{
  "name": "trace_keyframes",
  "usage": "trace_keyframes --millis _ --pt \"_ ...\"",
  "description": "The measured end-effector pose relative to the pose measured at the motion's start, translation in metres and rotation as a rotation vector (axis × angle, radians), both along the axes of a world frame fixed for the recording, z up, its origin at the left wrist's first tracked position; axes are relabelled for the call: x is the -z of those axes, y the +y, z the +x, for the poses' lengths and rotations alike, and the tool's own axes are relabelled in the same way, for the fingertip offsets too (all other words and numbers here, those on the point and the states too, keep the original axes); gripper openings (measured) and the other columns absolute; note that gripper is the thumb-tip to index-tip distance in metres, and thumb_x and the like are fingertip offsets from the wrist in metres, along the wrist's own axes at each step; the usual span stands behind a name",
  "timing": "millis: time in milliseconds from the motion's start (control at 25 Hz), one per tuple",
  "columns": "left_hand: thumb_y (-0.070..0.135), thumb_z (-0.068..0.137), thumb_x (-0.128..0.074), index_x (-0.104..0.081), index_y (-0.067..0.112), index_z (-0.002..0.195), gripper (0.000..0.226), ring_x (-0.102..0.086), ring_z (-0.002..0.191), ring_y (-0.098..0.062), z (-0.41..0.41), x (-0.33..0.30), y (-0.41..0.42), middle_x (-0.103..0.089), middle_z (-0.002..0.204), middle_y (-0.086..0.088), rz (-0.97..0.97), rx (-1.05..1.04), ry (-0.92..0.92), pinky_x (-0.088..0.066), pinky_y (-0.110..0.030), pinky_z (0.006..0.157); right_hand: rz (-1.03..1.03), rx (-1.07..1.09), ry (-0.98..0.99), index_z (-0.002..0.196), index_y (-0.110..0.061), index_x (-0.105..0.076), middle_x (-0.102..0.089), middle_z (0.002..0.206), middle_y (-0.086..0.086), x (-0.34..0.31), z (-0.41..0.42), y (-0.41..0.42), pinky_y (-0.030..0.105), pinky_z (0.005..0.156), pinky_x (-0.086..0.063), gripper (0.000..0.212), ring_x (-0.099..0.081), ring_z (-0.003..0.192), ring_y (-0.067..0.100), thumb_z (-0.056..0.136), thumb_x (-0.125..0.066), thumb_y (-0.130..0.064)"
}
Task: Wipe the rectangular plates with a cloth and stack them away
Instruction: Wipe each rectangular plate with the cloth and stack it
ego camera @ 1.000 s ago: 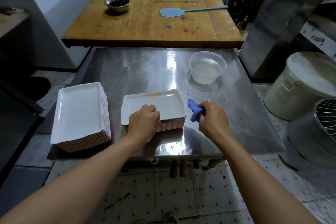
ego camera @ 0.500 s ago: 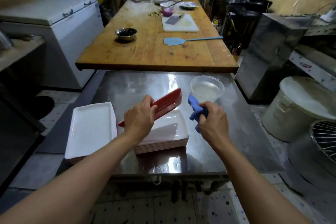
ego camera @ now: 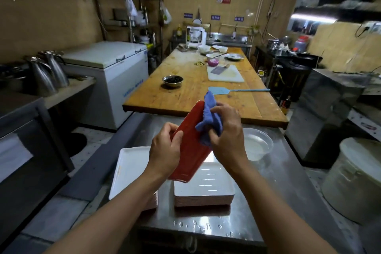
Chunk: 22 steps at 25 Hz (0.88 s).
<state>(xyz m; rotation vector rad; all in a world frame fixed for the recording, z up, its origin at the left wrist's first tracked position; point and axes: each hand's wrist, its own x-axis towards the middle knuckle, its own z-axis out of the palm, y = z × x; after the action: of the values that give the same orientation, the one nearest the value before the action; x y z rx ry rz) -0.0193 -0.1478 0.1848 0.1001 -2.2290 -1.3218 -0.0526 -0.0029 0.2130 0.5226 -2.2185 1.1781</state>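
At frame centre we note the left hand [ego camera: 165, 151] gripping a tilted red-backed plate [ego camera: 190, 146], right hand [ego camera: 225, 132] clutching blue cloth [ego camera: 209, 123] against it — two plate stacks [ego camera: 204, 189] on the steel surface [ego camera: 268, 202] below.

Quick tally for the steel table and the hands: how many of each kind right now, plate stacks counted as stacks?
Plate stacks: 2, left stack and right stack
Plate held in left hand: 1
Blue cloth in right hand: 1
Clear plastic tub: 1
Total: 5
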Motion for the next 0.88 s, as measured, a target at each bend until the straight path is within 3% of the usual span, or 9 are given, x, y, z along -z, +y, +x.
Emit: trace_keyframes --millis 160,360,520,640,760,880 --pt "0.018 0.095 -0.050 -0.052 0.021 0.082 0.013 -0.058 0.071 -0.009 0.007 -0.012 0.002 -0.062 0.078 0.004 0.151 0.033 0.004 -0.043 -0.013 0.058 0.016 -0.093 0.049 0.121 -0.002 -0.049 -0.046 0.136 0.017 -0.010 0.001 -0.014 0.047 0.096 -0.043 0.044 -0.049 0.119 0.031 0.079 -0.055 0.010" --pt "0.018 0.096 -0.048 -0.054 0.018 0.085 0.013 -0.061 0.073 -0.021 0.012 -0.017 0.009 -0.064 0.077 -0.006 0.325 0.073 0.001 -0.052 -0.040 0.069 0.142 -0.082 0.203 0.117 -0.017 -0.040 -0.049 0.129 0.020 -0.014 -0.001 -0.005 0.047 0.091 -0.043 0.041 -0.051 0.111 0.034 0.079 -0.050 -0.006" --pt "0.016 0.096 -0.048 -0.055 0.014 0.087 0.011 -0.059 0.068 -0.021 0.014 -0.017 0.017 -0.063 0.073 -0.006 0.417 0.094 -0.022 -0.052 -0.042 0.068 0.106 -0.030 0.169 0.105 0.005 -0.054 -0.052 0.121 0.019 -0.006 -0.008 0.010 0.057 0.079 -0.044 0.034 -0.053 0.099 0.038 0.072 -0.053 -0.003" --pt "0.018 0.096 -0.047 -0.056 0.014 0.090 0.011 -0.062 0.069 -0.021 0.016 -0.019 0.021 -0.065 0.076 -0.007 0.439 0.124 -0.025 -0.053 -0.039 0.066 -0.042 -0.087 0.042 0.108 -0.011 -0.046 -0.049 0.126 0.011 0.002 -0.010 0.025 0.061 0.075 -0.045 0.022 -0.056 0.094 0.039 0.089 -0.048 0.000" --pt "0.018 0.097 -0.046 -0.055 0.015 0.091 0.011 -0.064 0.074 -0.025 0.016 -0.022 0.027 -0.066 0.080 -0.009 0.441 0.129 -0.014 -0.054 -0.039 0.068 -0.101 -0.061 -0.035 0.101 -0.030 -0.036 -0.044 0.127 0.009 0.002 -0.006 0.033 0.054 0.075 -0.050 0.032 -0.056 0.095 0.035 0.092 -0.044 0.001" --pt "0.018 0.097 -0.046 -0.055 0.015 0.090 0.012 -0.064 0.075 -0.026 0.013 -0.026 0.032 -0.066 0.081 -0.010 0.478 0.139 0.009 -0.055 -0.042 0.071 -0.161 0.036 -0.089 0.102 -0.024 -0.031 -0.043 0.117 0.011 -0.003 -0.005 0.033 0.041 0.070 -0.048 0.028 -0.053 0.091 0.022 0.088 -0.041 -0.001"
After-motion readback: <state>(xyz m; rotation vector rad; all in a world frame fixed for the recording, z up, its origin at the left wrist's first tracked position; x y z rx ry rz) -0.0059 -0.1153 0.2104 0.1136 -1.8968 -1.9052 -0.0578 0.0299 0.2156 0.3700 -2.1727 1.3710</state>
